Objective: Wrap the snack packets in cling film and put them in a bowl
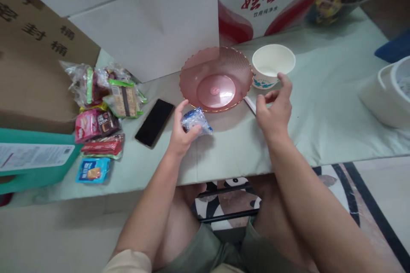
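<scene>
My left hand [183,130] is closed around a small crinkly plastic packet [197,121], clear with blue parts, just above the table in front of a pink plate [192,81]. The plate is see-through, with a scalloped, gold-edged rim. My right hand [274,108] hovers in front of a white paper bowl [268,70] with a blue-green print. Its index finger points up towards the bowl's rim, the other fingers are partly curled, and nothing shows between them. A thin white strip [250,105] lies between plate and right hand, its near end hidden by the hand.
Several wrapped snacks [96,126] and a black phone [155,123] lie on the left. White boxes [147,30] stand behind the plate. A white bucket [389,94] is at the right, with a bag of packets [333,2] at the back right. The table's front edge is near my knees.
</scene>
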`<state>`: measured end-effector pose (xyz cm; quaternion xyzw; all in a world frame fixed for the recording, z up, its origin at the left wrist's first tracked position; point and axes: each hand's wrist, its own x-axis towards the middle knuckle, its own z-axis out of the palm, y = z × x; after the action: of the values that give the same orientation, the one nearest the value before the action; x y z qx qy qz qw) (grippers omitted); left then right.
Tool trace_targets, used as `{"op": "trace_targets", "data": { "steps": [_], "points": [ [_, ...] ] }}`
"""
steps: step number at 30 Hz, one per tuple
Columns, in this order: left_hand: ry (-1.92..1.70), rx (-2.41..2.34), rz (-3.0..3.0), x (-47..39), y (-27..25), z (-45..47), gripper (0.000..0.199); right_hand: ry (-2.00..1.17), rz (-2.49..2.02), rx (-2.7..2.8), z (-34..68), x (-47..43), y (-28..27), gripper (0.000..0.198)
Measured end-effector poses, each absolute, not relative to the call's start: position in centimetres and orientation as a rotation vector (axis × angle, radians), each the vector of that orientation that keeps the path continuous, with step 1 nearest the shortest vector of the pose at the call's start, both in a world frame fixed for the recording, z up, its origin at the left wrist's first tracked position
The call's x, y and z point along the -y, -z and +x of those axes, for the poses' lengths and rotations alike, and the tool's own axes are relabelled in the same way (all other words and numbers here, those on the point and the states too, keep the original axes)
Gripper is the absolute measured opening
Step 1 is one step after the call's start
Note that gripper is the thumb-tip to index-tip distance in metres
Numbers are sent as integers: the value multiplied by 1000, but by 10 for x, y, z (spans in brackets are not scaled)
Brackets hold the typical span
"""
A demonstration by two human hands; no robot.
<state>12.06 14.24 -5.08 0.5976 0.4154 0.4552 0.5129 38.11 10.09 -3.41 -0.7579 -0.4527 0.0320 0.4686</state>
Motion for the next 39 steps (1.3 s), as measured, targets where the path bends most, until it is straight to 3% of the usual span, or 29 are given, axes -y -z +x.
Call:
{"op": "trace_targets", "data": {
  "steps": [3,8,11,15,21,25,31,35,39],
  "points": [
    [-1040,-991,1444,-148,49,119,80,-150,-1942,1046,400,-119,39,61],
    [-1071,-1021,1512,-156,49,121,75,-63,-1919,918,411,-126,35,16],
    [-1032,-1042,1488,-159,46,125,76,54,-1799,853,411,-116,23,6],
    [-1007,-1025,1441,-163,40,140,78,154,-1637,858,403,-101,11,10],
    [-879,-820,1466,-163,30,174,63,275,-1408,864,376,-97,1,21],
    [-972,-941,1319,-155,27,164,54,263,-1367,945,341,-91,-7,23],
    [-1269,-1099,788,-142,23,109,53,-94,-1432,1384,286,-86,6,6],
    [-1267,-1089,800,-138,21,86,54,-347,-1549,1456,262,-98,20,14],
    [-1235,-1064,805,-139,20,75,54,-468,-1614,1505,254,-104,20,39]
  ]
}}
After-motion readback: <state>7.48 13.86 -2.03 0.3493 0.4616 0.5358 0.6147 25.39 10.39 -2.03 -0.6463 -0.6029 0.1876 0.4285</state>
